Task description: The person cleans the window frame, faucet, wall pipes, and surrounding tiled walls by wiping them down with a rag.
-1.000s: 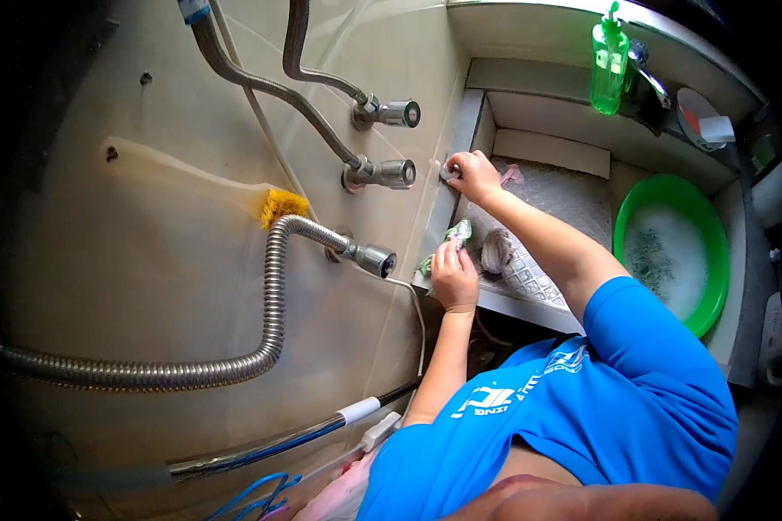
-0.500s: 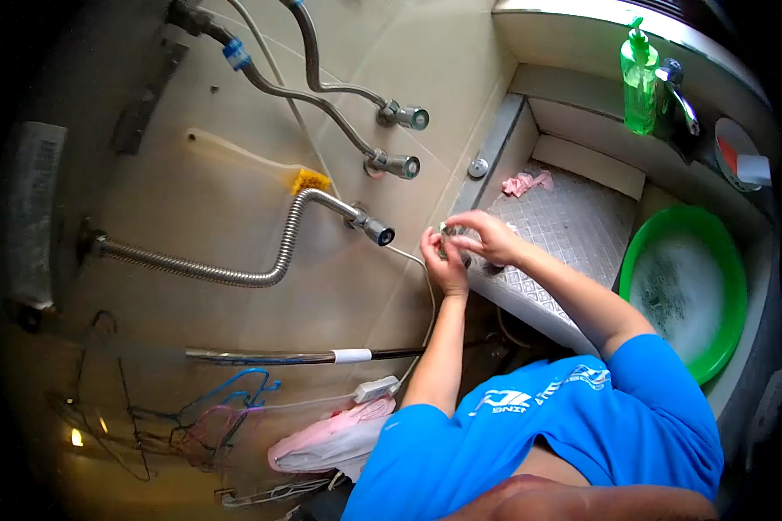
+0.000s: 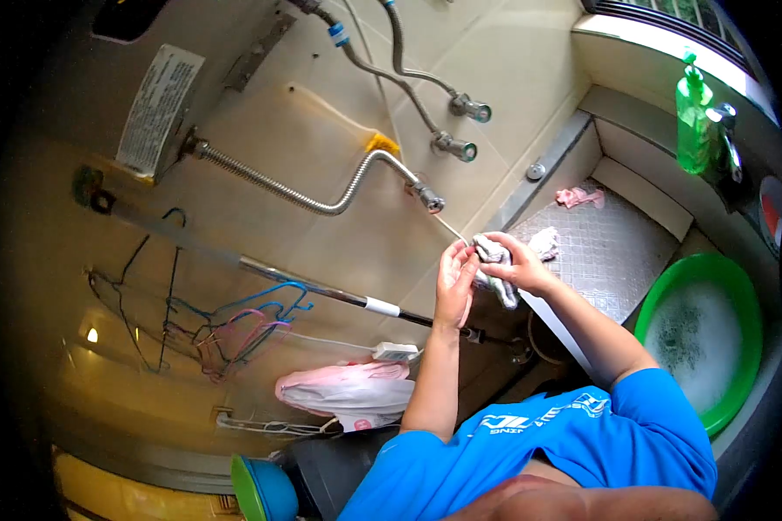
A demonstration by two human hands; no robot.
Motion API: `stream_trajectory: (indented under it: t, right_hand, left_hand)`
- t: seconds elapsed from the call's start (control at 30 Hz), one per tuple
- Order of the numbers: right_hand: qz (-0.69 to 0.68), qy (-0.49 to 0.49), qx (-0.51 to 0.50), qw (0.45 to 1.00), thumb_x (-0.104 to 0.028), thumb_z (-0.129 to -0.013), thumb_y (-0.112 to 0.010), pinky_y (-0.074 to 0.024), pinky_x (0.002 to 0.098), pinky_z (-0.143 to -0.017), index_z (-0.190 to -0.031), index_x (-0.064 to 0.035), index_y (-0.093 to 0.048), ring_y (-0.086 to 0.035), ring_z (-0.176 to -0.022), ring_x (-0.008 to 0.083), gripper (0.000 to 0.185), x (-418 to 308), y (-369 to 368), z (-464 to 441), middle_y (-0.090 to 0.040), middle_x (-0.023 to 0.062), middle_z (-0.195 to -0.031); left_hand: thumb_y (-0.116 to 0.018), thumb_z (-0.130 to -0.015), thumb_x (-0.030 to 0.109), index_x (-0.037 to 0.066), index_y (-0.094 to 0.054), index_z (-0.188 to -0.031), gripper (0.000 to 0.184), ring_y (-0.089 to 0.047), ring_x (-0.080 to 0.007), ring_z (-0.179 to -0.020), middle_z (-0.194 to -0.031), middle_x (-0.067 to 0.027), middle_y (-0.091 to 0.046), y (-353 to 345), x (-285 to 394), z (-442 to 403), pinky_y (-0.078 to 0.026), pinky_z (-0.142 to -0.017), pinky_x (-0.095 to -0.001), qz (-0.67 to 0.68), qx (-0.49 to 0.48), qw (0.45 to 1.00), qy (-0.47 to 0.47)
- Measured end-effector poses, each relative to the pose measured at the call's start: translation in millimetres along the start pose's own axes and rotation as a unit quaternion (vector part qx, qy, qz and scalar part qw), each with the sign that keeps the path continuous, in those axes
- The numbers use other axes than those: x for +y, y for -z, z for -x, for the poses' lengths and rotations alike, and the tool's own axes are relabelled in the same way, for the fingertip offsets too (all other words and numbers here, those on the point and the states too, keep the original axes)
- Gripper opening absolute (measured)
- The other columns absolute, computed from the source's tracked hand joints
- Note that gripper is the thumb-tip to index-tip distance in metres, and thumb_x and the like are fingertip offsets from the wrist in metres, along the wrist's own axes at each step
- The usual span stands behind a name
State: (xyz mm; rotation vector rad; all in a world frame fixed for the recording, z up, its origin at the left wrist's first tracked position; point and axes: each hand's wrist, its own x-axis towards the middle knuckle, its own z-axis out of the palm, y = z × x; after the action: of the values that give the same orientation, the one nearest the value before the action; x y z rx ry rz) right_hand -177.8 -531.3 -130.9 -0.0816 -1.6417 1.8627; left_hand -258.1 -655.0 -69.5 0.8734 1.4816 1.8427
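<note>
No word readable for certain. Blue short-sleeved fabric shirt (image 3: 621, 434): white block letters (image 3: 506, 423) across chest, creased, reading unclear. White rectangular label (image 3: 158, 113) near edge of grey metal casing (image 3: 222, 35): rows of dark print, too small to read. Soft pink-and-white bundle (image 3: 343, 386): small round reddish mark (image 3: 361, 425) near lower edge, blurred.

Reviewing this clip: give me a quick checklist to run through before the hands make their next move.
1. Right hand holds the bundled white-and-dark cloth: ok.
2. Left hand also firmly gripping that cloth: cannot tell; it is at the cloth's side, but its hold is unclear.
3. Crumpled pink cloth lying apart from both hands on the grey textured sink surface: ok.
4. Round green plastic basin of suds clear of both hands: ok.
5. Translucent green pump bottle upright beside the tap: ok.
</note>
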Motion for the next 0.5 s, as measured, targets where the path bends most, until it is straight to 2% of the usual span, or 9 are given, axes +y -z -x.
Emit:
stream_trajectory:
  t: [0.07, 0.13, 0.17, 0.23, 0.3, 0.33, 0.4, 0.47, 0.5]
  right_hand:
    - [-0.071, -0.05, 0.029, 0.996, -0.014, -0.077, -0.072, -0.0467, 0.0271, -0.084, -0.119, -0.0001, -0.053, -0.058, -0.093, 0.0137, 0.049, 7, -4, -3, -0.062, 0.0072, -0.104]
    - [-0.077, -0.076, 0.109, 0.988, -0.013, -0.075, -0.072, -0.0483, 0.0278, -0.081, -0.115, 0.0005, -0.055, -0.06, -0.089, 0.0149, 0.046, 28, 1, -14, -0.063, 0.0085, -0.101]
    - [-0.01, -0.071, 0.159, 0.985, -0.01, -0.078, -0.069, -0.0469, 0.0269, -0.082, -0.114, -0.0005, -0.056, -0.058, -0.088, 0.0121, 0.04, 38, 4, -19, -0.062, 0.0044, -0.097]
    - [0.064, -0.003, 0.209, 0.976, -0.01, -0.075, -0.069, -0.0474, 0.0281, -0.081, -0.114, -0.0007, -0.056, -0.059, -0.088, 0.0141, 0.042, 29, 4, -30, -0.064, 0.0067, -0.095]
    - [0.167, 0.079, 0.239, 0.953, -0.008, -0.071, -0.069, -0.0464, 0.0302, -0.084, -0.114, -0.0027, -0.056, -0.06, -0.092, 0.0195, 0.045, 24, 0, -52, -0.064, 0.0098, -0.098]
    - [0.177, 0.148, 0.234, 0.945, -0.006, -0.069, -0.069, -0.0456, 0.0322, -0.085, -0.115, -0.003, -0.055, -0.059, -0.096, 0.0251, 0.048, 21, -4, -63, -0.06, 0.013, -0.104]
    - [0.195, 0.236, 0.209, 0.929, -0.001, -0.068, -0.066, -0.0453, 0.0338, -0.085, -0.117, -0.0041, -0.054, -0.057, -0.101, 0.0303, 0.051, -3, -14, -92, -0.056, 0.016, -0.108]
    - [0.163, 0.245, 0.191, 0.936, 0.004, -0.068, -0.062, -0.0456, 0.035, -0.085, -0.119, -0.0054, -0.053, -0.055, -0.102, 0.0332, 0.052, -28, -21, -114, -0.054, 0.0171, -0.112]
    - [0.159, 0.263, 0.26, 0.915, 0.008, -0.065, -0.06, -0.0461, 0.038, -0.085, -0.115, -0.0068, -0.055, -0.053, -0.103, 0.0356, 0.053, -25, -29, -125, -0.054, 0.0172, -0.109]
  left_hand:
    - [-0.057, -0.089, 0.005, 0.001, -0.042, -0.126, 0.04, -0.05, -0.0152, -0.108, -0.119, -0.0092, -0.051, 12, 20, 1, -0.041, -0.094, -0.0269, -0.045, 0.011, 0.999, 0.0]
    - [-0.056, -0.09, 0.006, 0.0, -0.049, -0.12, 0.031, -0.05, -0.0146, -0.108, -0.118, -0.0084, -0.052, 23, 39, -7, -0.042, -0.092, -0.0251, -0.309, 0.086, 0.941, -0.109]
    - [-0.058, -0.088, 0.007, 0.001, -0.052, -0.117, 0.03, -0.049, -0.0171, -0.111, -0.12, -0.0096, -0.051, 35, 49, -13, -0.041, -0.094, -0.0275, -0.337, 0.129, 0.925, -0.116]
    - [-0.06, -0.087, 0.007, 0.002, -0.055, -0.114, 0.029, -0.047, -0.0197, -0.115, -0.122, -0.0107, -0.051, 46, 62, -24, -0.04, -0.096, -0.0299, -0.363, 0.174, 0.907, -0.121]
    - [-0.065, -0.081, 0.01, 0.006, -0.058, -0.112, 0.033, -0.041, -0.0302, -0.122, -0.127, -0.014, -0.047, 42, 75, -33, -0.034, -0.101, -0.0405, -0.634, 0.209, 0.688, -0.285]
    - [-0.065, -0.081, 0.01, 0.006, -0.058, -0.112, 0.033, -0.041, -0.0302, -0.122, -0.127, -0.014, -0.047, 42, 80, -38, -0.034, -0.101, -0.0405, -0.634, 0.207, 0.688, -0.286]
    - [-0.067, -0.076, 0.011, 0.009, -0.058, -0.112, 0.038, -0.035, -0.0392, -0.123, -0.128, -0.016, -0.045, 45, 87, -49, -0.028, -0.103, -0.0499, -0.709, 0.242, 0.552, -0.367]
    - [-0.067, -0.076, 0.012, 0.01, -0.059, -0.111, 0.036, -0.035, -0.0407, -0.123, -0.126, -0.0165, -0.045, 56, 95, -62, -0.027, -0.103, -0.0527, -0.71, 0.25, 0.535, -0.384]
    - [-0.067, -0.075, 0.011, 0.01, -0.058, -0.112, 0.038, -0.035, -0.0402, -0.123, -0.125, -0.017, -0.045, 61, 97, -69, -0.027, -0.103, -0.0524, -0.715, 0.266, 0.513, -0.393]
